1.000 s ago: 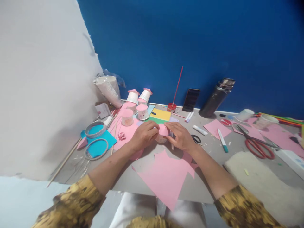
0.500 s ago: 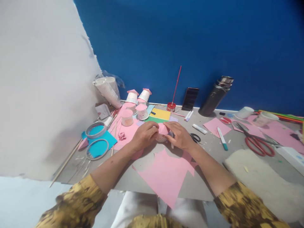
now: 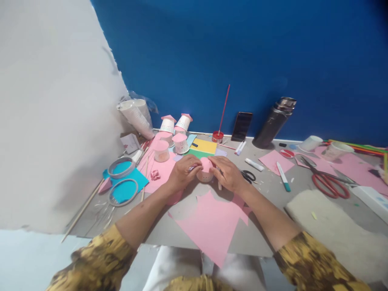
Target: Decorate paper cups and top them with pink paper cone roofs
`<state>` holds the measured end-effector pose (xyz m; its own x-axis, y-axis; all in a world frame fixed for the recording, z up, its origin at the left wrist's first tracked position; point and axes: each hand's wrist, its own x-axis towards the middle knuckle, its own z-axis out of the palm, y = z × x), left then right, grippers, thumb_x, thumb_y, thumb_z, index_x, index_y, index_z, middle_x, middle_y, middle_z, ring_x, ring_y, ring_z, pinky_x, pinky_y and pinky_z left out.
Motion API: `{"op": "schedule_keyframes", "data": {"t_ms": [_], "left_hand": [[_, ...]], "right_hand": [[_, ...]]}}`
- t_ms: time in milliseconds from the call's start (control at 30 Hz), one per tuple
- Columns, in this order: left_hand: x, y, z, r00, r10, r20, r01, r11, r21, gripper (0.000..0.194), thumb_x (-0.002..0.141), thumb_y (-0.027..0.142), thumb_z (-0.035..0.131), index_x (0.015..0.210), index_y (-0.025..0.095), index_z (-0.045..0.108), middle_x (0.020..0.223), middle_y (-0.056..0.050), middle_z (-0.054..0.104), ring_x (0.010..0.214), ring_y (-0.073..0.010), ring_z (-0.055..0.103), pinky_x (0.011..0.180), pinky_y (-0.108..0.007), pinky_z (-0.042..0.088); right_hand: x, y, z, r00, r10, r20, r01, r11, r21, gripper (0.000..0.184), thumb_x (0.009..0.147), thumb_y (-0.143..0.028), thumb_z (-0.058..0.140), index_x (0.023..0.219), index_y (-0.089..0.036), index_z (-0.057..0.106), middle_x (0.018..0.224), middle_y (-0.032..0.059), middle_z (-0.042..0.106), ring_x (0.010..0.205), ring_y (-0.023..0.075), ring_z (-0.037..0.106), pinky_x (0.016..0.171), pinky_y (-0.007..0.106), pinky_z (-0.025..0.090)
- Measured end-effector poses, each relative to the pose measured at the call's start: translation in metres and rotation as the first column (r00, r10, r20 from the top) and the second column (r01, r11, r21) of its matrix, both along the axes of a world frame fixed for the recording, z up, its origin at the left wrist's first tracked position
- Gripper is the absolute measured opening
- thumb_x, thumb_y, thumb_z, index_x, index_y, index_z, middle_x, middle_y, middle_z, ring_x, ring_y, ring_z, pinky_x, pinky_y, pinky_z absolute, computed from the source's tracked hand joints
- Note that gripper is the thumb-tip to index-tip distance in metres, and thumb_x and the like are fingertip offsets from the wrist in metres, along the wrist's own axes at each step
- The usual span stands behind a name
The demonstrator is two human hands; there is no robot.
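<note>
Between my hands at the middle of the table stands a short paper cup [image 3: 205,176] with a pink paper top [image 3: 206,163]. My left hand [image 3: 184,173] pinches the left edge of that pink paper, fingertips together. On the other side my right hand [image 3: 228,171] has its fingers curled against the paper's right edge and the cup's rim. The fingers partly cover the cup's sides. A cut sheet of pink paper [image 3: 212,224] lies in front of the cup and hangs over the table's front edge. Black-handled scissors [image 3: 249,176] rest beside my right hand.
Several pink-topped cups [image 3: 181,143] stand behind left, near rolls of tape [image 3: 123,192] on blue paper. A phone [image 3: 241,126] and a dark flask [image 3: 274,123] lean on the blue wall. Red-handled scissors [image 3: 330,184], a marker [image 3: 283,176] and a cloth [image 3: 327,226] lie right.
The pink paper, earlier raised to a peak on the cup, now looks flatter and rounder. My fingers have shifted slightly outward to its edges, and more of the cup shows.
</note>
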<state>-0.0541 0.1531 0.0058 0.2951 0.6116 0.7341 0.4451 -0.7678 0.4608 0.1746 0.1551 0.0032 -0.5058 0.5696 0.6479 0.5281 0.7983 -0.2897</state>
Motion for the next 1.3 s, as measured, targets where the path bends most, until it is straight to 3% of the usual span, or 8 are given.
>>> {"op": "schedule_keyframes", "data": {"t_ms": [167,400,633,833,933,1200,1300], "left_hand": [[0.0,0.002,-0.004,0.999,0.031,0.035,-0.029,0.998,-0.056,0.012,0.094,0.024,0.069,0.102,0.021,0.076,0.105,-0.009,0.081,0.1,-0.0243,0.075,0.09,-0.039,0.059],[0.002,-0.003,0.002,0.995,0.089,0.044,-0.081,0.983,-0.162,0.013,0.089,0.021,0.072,0.099,0.023,0.08,0.101,-0.006,0.083,0.097,-0.0245,0.076,0.089,-0.038,0.06],[0.005,-0.008,0.006,0.992,0.106,0.07,-0.089,0.974,-0.209,0.012,0.09,0.024,0.071,0.096,0.025,0.081,0.1,-0.005,0.083,0.094,-0.0245,0.076,0.086,-0.039,0.061],[0.005,-0.008,0.01,0.992,0.109,0.064,-0.091,0.968,-0.232,0.01,0.089,0.025,0.072,0.089,0.027,0.082,0.095,-0.001,0.083,0.09,-0.0238,0.077,0.113,-0.051,0.05],[0.006,-0.007,0.01,0.993,0.104,0.062,-0.084,0.962,-0.261,0.009,0.089,0.027,0.073,0.09,0.027,0.082,0.096,-0.001,0.084,0.091,-0.0243,0.077,0.119,-0.055,0.044],[0.005,-0.006,0.007,0.991,0.114,0.072,-0.093,0.964,-0.249,0.01,0.089,0.026,0.073,0.088,0.027,0.082,0.095,0.0,0.084,0.094,-0.0243,0.077,0.121,-0.055,0.042],[0.004,-0.006,0.006,0.985,0.13,0.11,-0.093,0.952,-0.29,0.009,0.088,0.026,0.073,0.091,0.025,0.082,0.098,-0.002,0.083,0.098,-0.0254,0.076,0.114,-0.052,0.049]], "right_hand": [[0.0,0.0,0.0,1.0,-0.005,0.005,0.005,1.0,-0.012,0.04,0.107,-0.034,0.049,0.142,-0.018,0.061,0.128,0.0169,0.074,0.121,0.0305,0.068,0.105,0.052,0.055],[-0.001,0.001,-0.01,0.994,-0.111,-0.014,0.11,0.992,-0.065,0.057,0.103,-0.037,0.055,0.157,-0.021,0.044,0.13,0.0159,0.073,0.12,0.0323,0.068,0.103,0.052,0.057],[-0.003,0.0,-0.009,0.989,-0.135,-0.055,0.129,0.987,-0.095,0.052,0.1,-0.033,0.058,0.151,-0.021,0.052,0.127,0.0148,0.075,0.119,0.0314,0.07,0.103,0.051,0.058],[-0.004,0.001,-0.009,0.986,-0.153,-0.068,0.147,0.985,-0.094,0.049,0.099,-0.034,0.061,0.145,-0.021,0.058,0.13,0.0144,0.074,0.122,0.0309,0.069,0.106,0.05,0.057],[-0.004,0.001,-0.011,0.986,-0.155,-0.069,0.148,0.984,-0.095,0.047,0.098,-0.034,0.062,0.143,-0.019,0.06,0.13,0.015,0.074,0.122,0.0309,0.069,0.106,0.05,0.057],[-0.006,-0.001,-0.008,0.984,-0.162,-0.069,0.154,0.982,-0.107,0.043,0.097,-0.031,0.063,0.138,-0.019,0.063,0.132,0.0148,0.074,0.124,0.0314,0.069,0.107,0.051,0.056],[-0.007,-0.002,-0.006,0.982,-0.161,-0.103,0.148,0.981,-0.127,0.047,0.095,-0.031,0.065,0.141,-0.019,0.061,0.131,0.014,0.075,0.123,0.0308,0.07,0.107,0.05,0.056]]}}
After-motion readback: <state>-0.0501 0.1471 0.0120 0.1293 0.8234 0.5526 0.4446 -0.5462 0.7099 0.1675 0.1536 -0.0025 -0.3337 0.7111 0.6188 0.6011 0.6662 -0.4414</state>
